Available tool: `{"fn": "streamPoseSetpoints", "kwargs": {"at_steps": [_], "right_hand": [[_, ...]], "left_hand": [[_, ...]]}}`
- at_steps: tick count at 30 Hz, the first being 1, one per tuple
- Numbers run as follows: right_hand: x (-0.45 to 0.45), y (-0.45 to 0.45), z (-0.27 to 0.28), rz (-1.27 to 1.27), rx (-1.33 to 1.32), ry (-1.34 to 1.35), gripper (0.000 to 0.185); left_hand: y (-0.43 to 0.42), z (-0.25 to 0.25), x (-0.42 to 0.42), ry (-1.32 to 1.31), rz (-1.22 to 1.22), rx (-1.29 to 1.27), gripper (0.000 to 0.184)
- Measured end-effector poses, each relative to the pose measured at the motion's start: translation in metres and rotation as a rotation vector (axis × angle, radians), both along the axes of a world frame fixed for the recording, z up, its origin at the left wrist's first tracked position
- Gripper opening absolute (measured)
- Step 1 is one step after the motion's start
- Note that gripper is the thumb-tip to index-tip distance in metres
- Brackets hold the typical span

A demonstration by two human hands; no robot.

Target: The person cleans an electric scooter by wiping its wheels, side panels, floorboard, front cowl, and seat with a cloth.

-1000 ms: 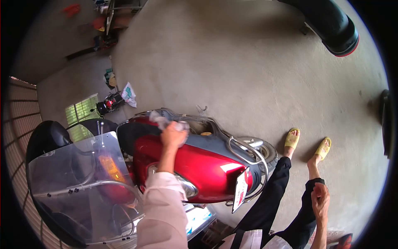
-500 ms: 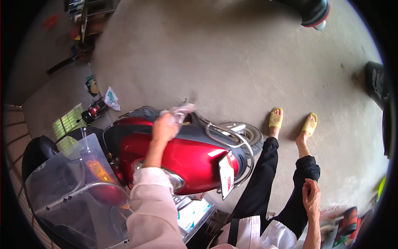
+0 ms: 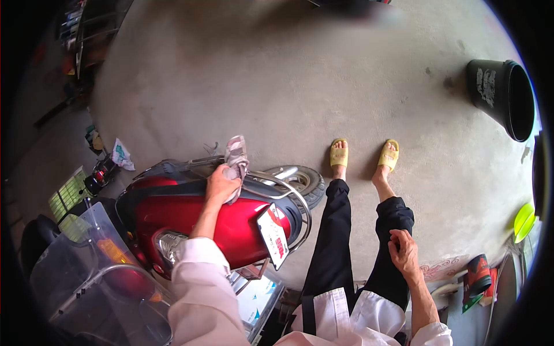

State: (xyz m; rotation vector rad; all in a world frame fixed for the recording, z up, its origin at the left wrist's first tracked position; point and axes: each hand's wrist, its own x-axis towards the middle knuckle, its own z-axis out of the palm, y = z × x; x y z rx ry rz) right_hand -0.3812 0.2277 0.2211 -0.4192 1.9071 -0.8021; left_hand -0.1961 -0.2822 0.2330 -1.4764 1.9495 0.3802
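Observation:
A crumpled pale cloth (image 3: 235, 154) with a brownish-pink pattern is gripped in my left hand (image 3: 222, 185). Hand and cloth lie over the black rear seat area of a red motorcycle (image 3: 190, 222), close to where its chrome rear rail (image 3: 303, 216) begins. Part of the cloth sticks up past the far side of the seat. Below the rail a white plate with red marks (image 3: 273, 236) faces me. My right hand (image 3: 405, 254) is in front of my dark trouser leg, fingers loosely bent, thumb apart, with nothing visible in it.
A black bucket (image 3: 490, 92) stands at the upper right. A clear windshield (image 3: 98, 277) of another vehicle fills the lower left. A white box (image 3: 254, 300) sits below the motorcycle. A yellow-green object (image 3: 524, 222) is at the right edge. My feet wear yellow slippers (image 3: 339, 154).
The view has swung so that the scene sits further left and the bucket shows more fully. My left hand has moved the cloth along the seat towards the rear rail. My right hand stays by my leg.

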Motion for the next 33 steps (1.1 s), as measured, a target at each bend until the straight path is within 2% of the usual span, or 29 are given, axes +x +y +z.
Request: {"fn": "streamPoseSetpoints", "kwargs": {"at_steps": [3,6,10,12,13,15,17,19,20,22,24,25,27,28,29,32,33], "right_hand": [[-0.005,0.009,0.002,0.000,-0.010,0.043,0.032],[-0.007,0.011,0.001,-0.025,-0.027,0.056,0.032],[-0.013,0.013,-0.001,0.002,-0.035,0.056,0.033],[-0.016,0.016,-0.006,0.009,-0.041,0.036,0.033],[-0.017,0.016,-0.006,0.012,-0.041,0.034,0.033],[-0.023,0.017,-0.007,0.046,-0.033,0.030,0.033],[-0.025,0.023,-0.009,0.066,-0.031,0.023,0.035],[-0.026,0.025,-0.008,0.089,-0.034,0.013,0.038],[-0.028,0.022,-0.005,0.142,-0.009,-0.047,0.044],[-0.032,0.003,-0.008,0.216,-0.015,-0.089,0.051],[-0.030,-0.028,-0.010,0.337,-0.119,-0.031,0.065],[-0.030,-0.046,-0.016,0.350,-0.087,-0.145,0.073],[-0.036,-0.104,-0.008,0.169,-0.143,-0.342,0.079],[-0.036,-0.127,-0.015,0.043,-0.168,-0.488,0.087],[-0.032,-0.147,-0.023,-0.108,-0.234,-0.604,0.087],[-0.038,-0.216,-0.031,-0.426,-0.111,-0.794,0.079],[-0.036,-0.231,-0.039,-0.566,-0.331,-1.017,0.069]], "left_hand": [[-0.016,0.027,0.002,-0.107,-0.049,0.169,0.054],[-0.009,0.061,0.010,-0.191,-0.131,0.131,0.053],[-0.005,0.073,0.024,-0.112,-0.104,-0.106,0.049],[-0.001,0.062,0.030,-0.043,-0.028,-0.262,0.049],[0.004,0.054,0.033,-0.046,-0.025,-0.261,0.049],[0.014,0.035,0.031,0.077,0.037,-0.227,0.050],[0.020,0.023,0.024,0.201,0.152,-0.046,0.049],[0.021,0.013,0.025,0.321,0.194,-0.114,0.052],[0.021,0.012,0.027,0.323,0.199,-0.116,0.052],[0.028,0.028,0.006,0.566,0.518,-0.096,0.051],[0.039,0.040,-0.009,0.712,0.630,-0.015,0.052],[0.048,0.043,-0.017,0.774,0.672,0.018,0.051],[0.071,0.047,-0.037,0.899,0.833,0.157,0.048],[0.081,0.036,-0.036,0.978,0.882,0.280,0.047],[0.091,0.024,-0.036,0.986,0.893,0.387,0.048],[0.126,0.013,-0.068,1.104,1.190,0.734,0.049],[0.134,0.003,-0.076,1.184,1.242,0.846,0.053]]}}
